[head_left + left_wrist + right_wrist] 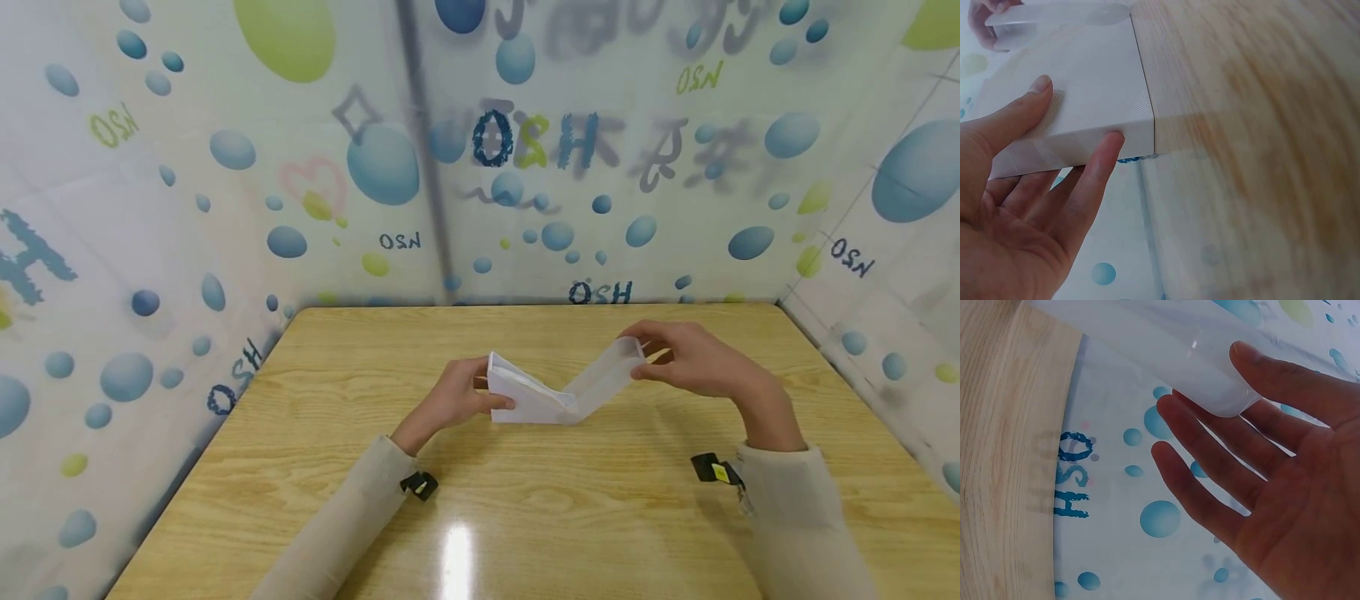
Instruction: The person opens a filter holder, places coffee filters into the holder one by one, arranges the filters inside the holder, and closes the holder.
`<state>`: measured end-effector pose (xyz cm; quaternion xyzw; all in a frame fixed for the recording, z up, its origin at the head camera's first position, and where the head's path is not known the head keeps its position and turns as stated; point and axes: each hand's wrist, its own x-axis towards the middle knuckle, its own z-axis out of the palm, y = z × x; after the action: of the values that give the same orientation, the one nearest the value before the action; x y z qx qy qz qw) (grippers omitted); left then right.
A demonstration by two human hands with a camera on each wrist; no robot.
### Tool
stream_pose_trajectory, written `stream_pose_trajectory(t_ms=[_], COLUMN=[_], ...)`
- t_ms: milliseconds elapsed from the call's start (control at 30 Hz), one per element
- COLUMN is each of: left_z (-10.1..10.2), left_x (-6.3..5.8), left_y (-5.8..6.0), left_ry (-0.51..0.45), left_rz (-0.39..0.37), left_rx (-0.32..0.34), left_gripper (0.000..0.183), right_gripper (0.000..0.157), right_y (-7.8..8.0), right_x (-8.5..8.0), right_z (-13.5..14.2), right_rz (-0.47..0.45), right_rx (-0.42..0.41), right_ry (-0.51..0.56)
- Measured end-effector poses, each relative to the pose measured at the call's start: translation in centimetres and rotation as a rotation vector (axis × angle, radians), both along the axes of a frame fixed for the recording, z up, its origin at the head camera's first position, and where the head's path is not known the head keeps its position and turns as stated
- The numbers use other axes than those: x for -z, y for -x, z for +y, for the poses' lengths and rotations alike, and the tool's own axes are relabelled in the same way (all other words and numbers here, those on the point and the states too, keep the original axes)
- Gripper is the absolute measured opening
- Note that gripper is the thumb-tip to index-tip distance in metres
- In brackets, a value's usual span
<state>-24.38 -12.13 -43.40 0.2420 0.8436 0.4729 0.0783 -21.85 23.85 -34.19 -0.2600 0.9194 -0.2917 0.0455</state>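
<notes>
A flat white box (525, 407) with a long translucent flap (606, 379) is held over the middle of the wooden table. My left hand (456, 395) grips the box at its left end. In the left wrist view the thumb lies on the box's broad white face (1094, 69), and a fingertip presses its narrow side. My right hand (697, 358) pinches the free end of the flap, which slants up to the right away from the box. From the right wrist, the clear flap (1172, 362) shows between thumb and fingers, its corner rounded.
The light wooden table (570, 517) extends around both hands. A white curtain (480, 217) printed with blue and green dots and letters stands behind it and along both sides. Small black wrist devices (420, 485) sit at both sleeve cuffs.
</notes>
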Motion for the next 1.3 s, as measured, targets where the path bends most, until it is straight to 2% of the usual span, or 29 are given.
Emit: stream_pose_trajectory(t_ms=[1000, 1300], left_z=[-0.02, -0.1], left_x=[0.19, 0.18], left_y=[0.07, 0.08], left_ry=[-0.031, -0.045], left_rz=[-0.026, -0.033], left_rx=[0.003, 0.003], left_gripper=[0.037, 0.034], right_gripper=[0.049, 0.048], right_y=[0.16, 0.15], right_x=[0.35, 0.37], right_z=[-0.76, -0.96], right_rz=[0.019, 0.036], right_rx=[-0.012, -0.044], right_ry=[0.021, 0.053])
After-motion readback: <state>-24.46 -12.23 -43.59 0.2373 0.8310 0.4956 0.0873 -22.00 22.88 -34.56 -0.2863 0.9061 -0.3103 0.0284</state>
